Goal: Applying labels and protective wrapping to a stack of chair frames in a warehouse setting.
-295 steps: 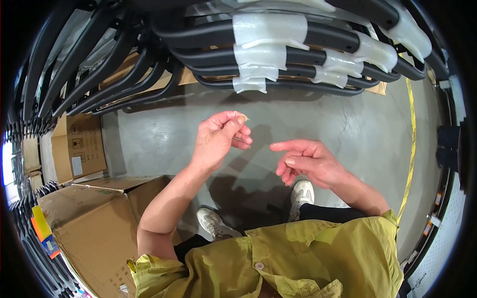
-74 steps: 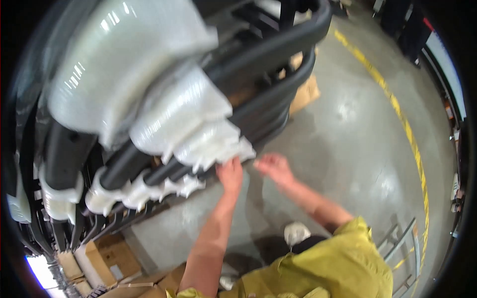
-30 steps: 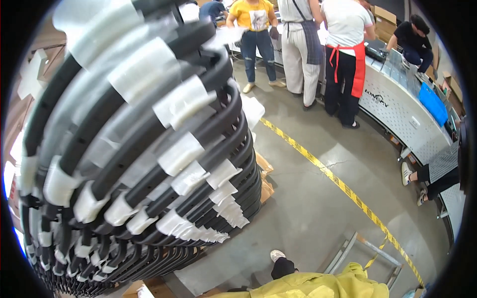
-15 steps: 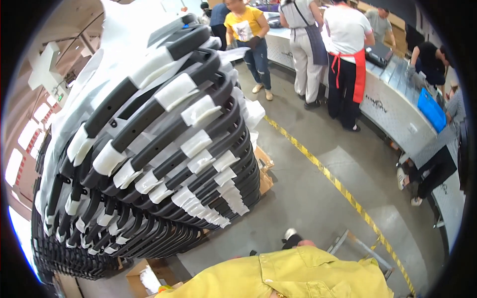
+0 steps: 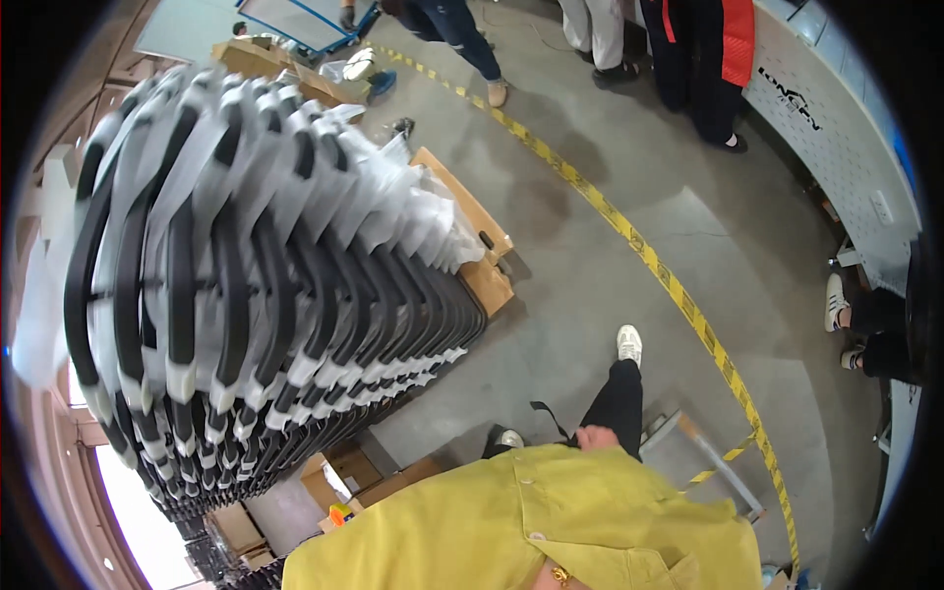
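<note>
My right hand [image 5: 598, 438] is at the front of my waist, over the hem of my yellow shirt [image 5: 462, 501]. Its fingers look curled, but the shirt hides most of the hand. Just left of it a black strap [image 5: 549, 415] sticks out. Whether the fingers grip the strap is not visible. No part of my left hand shows. To my left rises a tall stack of black curved bars [image 5: 236, 305], wrapped in places with white foam sheet [image 5: 393, 202].
Cardboard [image 5: 487, 285] juts from the stack's base. An open carton [image 5: 349, 472] stands near my left side. A metal frame [image 5: 713, 462] lies by my right leg. Yellow-black tape [image 5: 629, 236] curves across the floor. Co-workers stand along a grey workbench [image 5: 826, 147] at the right.
My view has tilted down, bringing my legs, shoes and more floor into sight. My right hand shows more clearly above the shirt hem, and the black strap has come out further beside it.
</note>
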Motion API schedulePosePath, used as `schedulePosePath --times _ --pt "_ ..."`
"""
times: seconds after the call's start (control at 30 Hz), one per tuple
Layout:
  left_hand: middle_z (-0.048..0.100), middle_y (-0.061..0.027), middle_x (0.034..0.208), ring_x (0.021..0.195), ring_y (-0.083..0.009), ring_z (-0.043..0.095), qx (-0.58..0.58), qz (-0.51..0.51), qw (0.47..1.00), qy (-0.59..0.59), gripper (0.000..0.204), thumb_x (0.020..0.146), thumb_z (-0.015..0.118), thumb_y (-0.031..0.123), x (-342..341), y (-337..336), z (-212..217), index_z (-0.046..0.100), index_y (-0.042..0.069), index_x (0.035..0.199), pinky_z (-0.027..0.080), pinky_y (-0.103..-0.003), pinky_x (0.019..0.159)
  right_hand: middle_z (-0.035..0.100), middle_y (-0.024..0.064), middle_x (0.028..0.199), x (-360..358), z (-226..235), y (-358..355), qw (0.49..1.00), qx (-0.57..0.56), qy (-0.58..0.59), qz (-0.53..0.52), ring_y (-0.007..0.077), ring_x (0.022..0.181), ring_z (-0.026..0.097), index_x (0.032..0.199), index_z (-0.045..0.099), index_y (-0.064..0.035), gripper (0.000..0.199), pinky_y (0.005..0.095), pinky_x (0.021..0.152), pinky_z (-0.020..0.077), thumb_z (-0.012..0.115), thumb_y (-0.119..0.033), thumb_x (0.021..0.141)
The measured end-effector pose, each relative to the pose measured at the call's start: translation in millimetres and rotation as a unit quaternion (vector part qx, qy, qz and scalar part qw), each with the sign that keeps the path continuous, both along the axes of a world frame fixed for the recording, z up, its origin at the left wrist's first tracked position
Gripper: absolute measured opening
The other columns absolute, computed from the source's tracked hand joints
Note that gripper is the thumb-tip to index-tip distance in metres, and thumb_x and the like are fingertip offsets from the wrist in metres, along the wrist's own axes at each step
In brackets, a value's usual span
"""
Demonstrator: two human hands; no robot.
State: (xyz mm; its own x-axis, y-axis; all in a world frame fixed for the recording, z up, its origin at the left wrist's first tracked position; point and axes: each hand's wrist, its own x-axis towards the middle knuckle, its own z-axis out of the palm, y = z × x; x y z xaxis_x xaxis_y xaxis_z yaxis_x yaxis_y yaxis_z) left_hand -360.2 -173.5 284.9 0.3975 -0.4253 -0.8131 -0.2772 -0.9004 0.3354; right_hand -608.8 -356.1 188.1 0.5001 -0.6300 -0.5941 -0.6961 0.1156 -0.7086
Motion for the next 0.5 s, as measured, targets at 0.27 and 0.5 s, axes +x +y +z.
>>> schedulePosePath --times 0.27,0.5 --pt "0.061 -0.0110 0.081 0.077 -0.0286 0.057 0.093 -0.053 0.994 0.033 0.040 0.071 0.055 0.036 -68.6 -127.1 4.8 0.054 0.012 0.104 0.045 -0.036 0.071 0.047 0.0032 0.047 -63.2 -44.5 -18.1 0.996 0.081 0.047 -0.005 0.0173 0.043 0.046 0.056 0.052 -0.0098 0.030 0.0306 0.044 0.0355 0.056 -0.032 0.076" --pt "0.059 -0.0136 0.087 0.083 -0.0306 0.055 0.051 -0.067 0.996 0.006 0.036 0.073 0.051 0.035 -88.9 -169.8 30.3 0.054 0.014 0.103 0.044 -0.037 0.071 0.056 0.0130 0.056 -74.5 -45.7 -68.2 0.992 0.128 0.010 0.001 0.0255 0.050 0.056 0.059 0.057 -0.0053 0.030 0.0363 0.050 0.0422 0.056 -0.032 0.072"
